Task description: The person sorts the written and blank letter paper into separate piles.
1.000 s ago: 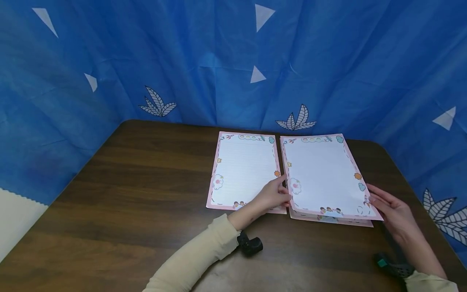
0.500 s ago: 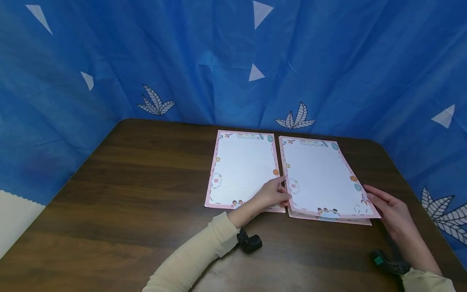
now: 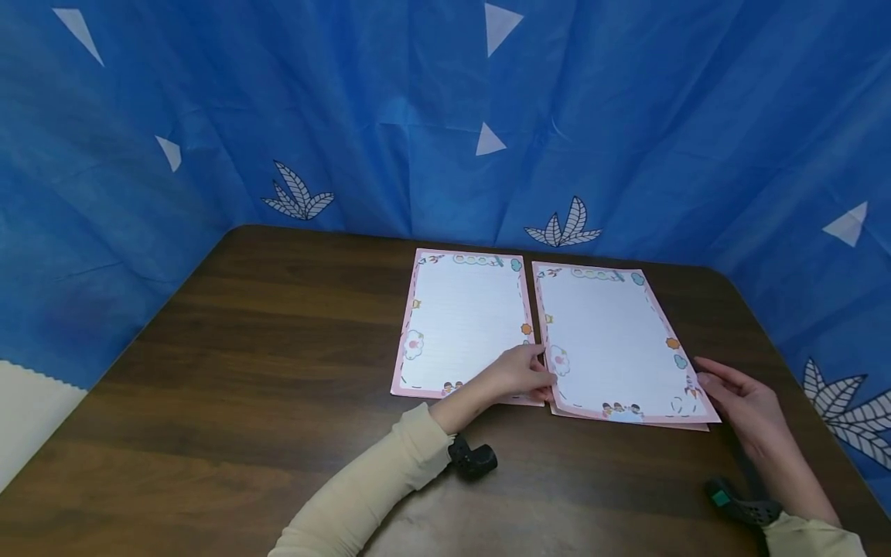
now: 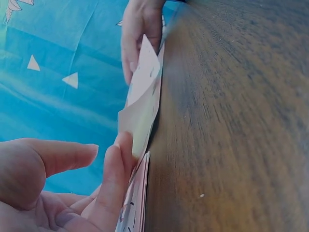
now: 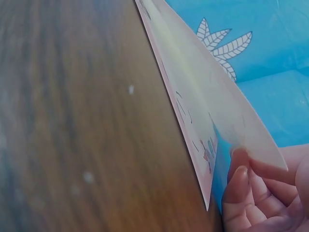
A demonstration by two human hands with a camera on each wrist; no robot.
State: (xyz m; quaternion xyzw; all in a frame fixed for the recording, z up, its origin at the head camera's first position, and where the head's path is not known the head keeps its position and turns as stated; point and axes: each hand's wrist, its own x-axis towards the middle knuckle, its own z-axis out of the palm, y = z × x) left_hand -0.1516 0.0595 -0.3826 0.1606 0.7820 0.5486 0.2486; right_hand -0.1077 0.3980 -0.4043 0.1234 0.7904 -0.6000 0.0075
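Two pink-bordered paper piles lie side by side on the table, printed with cartoon children, clouds and rockets. My left hand (image 3: 518, 371) reaches over the near right corner of the left pile (image 3: 462, 321). Its fingers (image 4: 113, 174) touch the left edge of the right pile's top sheet (image 3: 612, 344), while its thumb (image 4: 72, 157) stands apart from the paper. At that sheet's right edge, my right hand (image 3: 752, 406) pinches the paper near the lower corner. The sheet bows up there, its pale underside showing in the right wrist view over a lower sheet (image 5: 193, 140).
The dark wood-grain table (image 3: 244, 371) reaches back to a blue curtain (image 3: 313, 100) with white triangles and leaves. Black wrist devices sit on both forearms, the left wrist camera (image 3: 473, 458) close over the tabletop.
The top sheet of the right pile has come down and shifted slightly left over the sheet below. My right hand has moved slightly with it; my left hand stays at the left edge.
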